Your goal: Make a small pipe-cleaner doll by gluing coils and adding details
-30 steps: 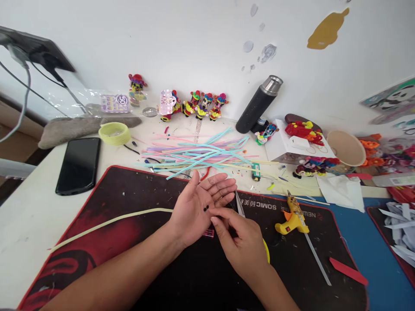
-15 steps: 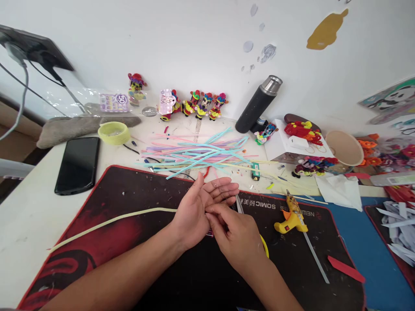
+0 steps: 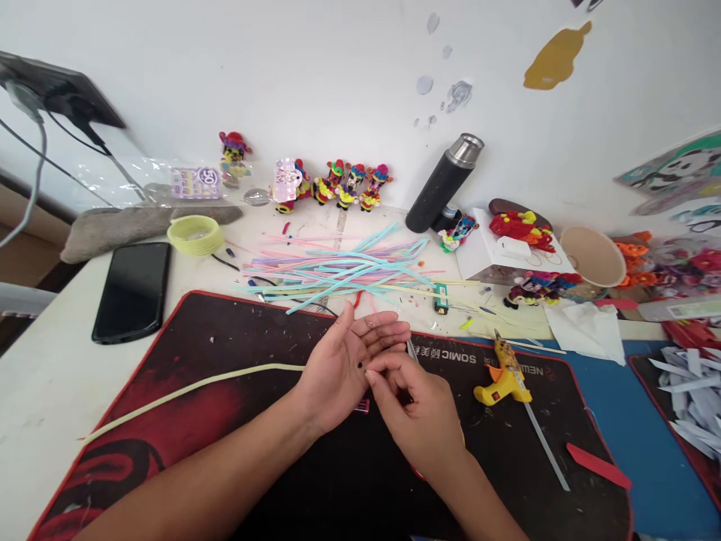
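My left hand is palm up with its fingers spread, above the dark mat. A tiny black bead-like piece lies on that palm. Thumb and forefinger of my right hand are pinched together at the palm's edge, and what they hold, if anything, is too small to make out. A pale yellow pipe cleaner runs across the mat to behind my left hand. Scissors are mostly hidden behind my right hand. A small pink-and-white item lies below the hands.
Pastel pipe cleaners are heaped behind the mat. A yellow glue gun and a red strip lie at the right. A phone and yellow ring are at the left. A black flask leans against the wall.
My right fingertips have moved slightly off the left palm, and the black piece there now shows. More of the pink-and-white item is visible. The camera view has shifted slightly.
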{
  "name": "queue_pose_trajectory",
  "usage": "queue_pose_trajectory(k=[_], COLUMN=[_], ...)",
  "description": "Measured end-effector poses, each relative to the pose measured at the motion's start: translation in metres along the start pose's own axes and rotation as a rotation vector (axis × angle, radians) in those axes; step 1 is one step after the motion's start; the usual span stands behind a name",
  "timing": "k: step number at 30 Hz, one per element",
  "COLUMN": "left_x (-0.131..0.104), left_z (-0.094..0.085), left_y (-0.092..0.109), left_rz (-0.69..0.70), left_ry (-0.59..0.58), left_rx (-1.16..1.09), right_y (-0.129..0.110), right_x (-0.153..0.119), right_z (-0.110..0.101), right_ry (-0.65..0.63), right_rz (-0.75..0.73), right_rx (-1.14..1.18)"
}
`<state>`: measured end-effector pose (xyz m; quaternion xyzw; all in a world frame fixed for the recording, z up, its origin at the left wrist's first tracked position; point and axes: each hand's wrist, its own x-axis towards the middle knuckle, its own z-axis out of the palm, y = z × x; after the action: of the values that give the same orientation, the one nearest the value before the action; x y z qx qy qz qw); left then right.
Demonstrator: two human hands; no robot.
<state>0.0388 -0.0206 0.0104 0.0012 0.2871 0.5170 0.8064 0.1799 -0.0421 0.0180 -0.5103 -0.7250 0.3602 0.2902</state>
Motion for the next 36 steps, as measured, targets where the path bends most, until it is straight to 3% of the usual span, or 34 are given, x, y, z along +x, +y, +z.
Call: queue_pose_trajectory(k=[6, 12, 17, 27, 36], left_x=[-0.006, -0.010, -0.009, 0.003, 0.020], left_z=[-0.001, -0.003, -0.003, -0.004, 0.002], left_y=[-0.004, 0.009, 0.019, 0.029, 0.032], left_rz=[0.004, -0.048, -0.083, -0.036, 0.094], left_ry=[0.059, -0.059, -0.114, -0.115, -0.097], left_rx=[0.294, 0.555, 0.751, 0.785, 0.773], right_y=[-0.004, 0.001, 0.006, 0.015, 0.029], right_x=[0.005, 0.005, 0.008, 0.021, 0.049], right_z=[-0.016, -0.021, -0.021, -0.017, -0.018], right_ry=[0.053, 0.081, 0.105, 0.089, 0.004], right_rz=[0.165, 0.244, 0.231, 0.181, 0.178], right_rx=[0.226, 0.375, 0.369, 0.388, 0.604])
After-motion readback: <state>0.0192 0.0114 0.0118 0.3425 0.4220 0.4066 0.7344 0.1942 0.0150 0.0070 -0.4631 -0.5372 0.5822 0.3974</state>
